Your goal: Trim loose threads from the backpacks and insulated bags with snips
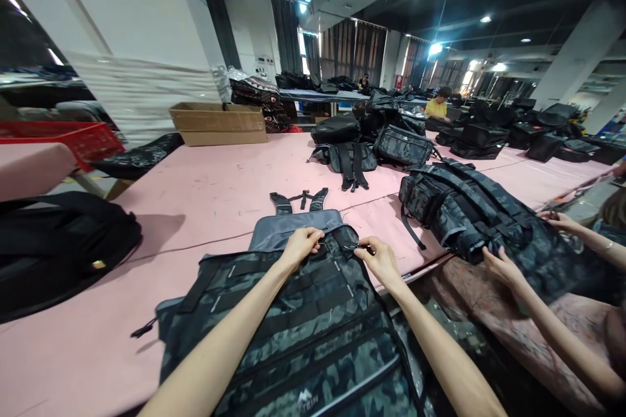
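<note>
A grey-black camouflage backpack (293, 339) lies in front of me with its top end away from me, webbing straps across it. At its top, my left hand (304, 244) is closed in a pinch; what sits between the fingertips is too small to make out. Just to the right, my right hand (381, 264) is closed on a small black piece (364, 249) with a thin end pointing left. Both hands are close together over the bag's top edge. Beyond it lie a grey panel (274, 229) and black shoulder straps (299, 201).
The pink table (210, 189) bears a black bag (63, 247) at left, a cardboard box (218, 125) at the far edge and piled camouflage bags (403, 143). At right, a co-worker's hands (503, 267) touch another camouflage backpack (469, 202). A red crate (98, 142) stands far left.
</note>
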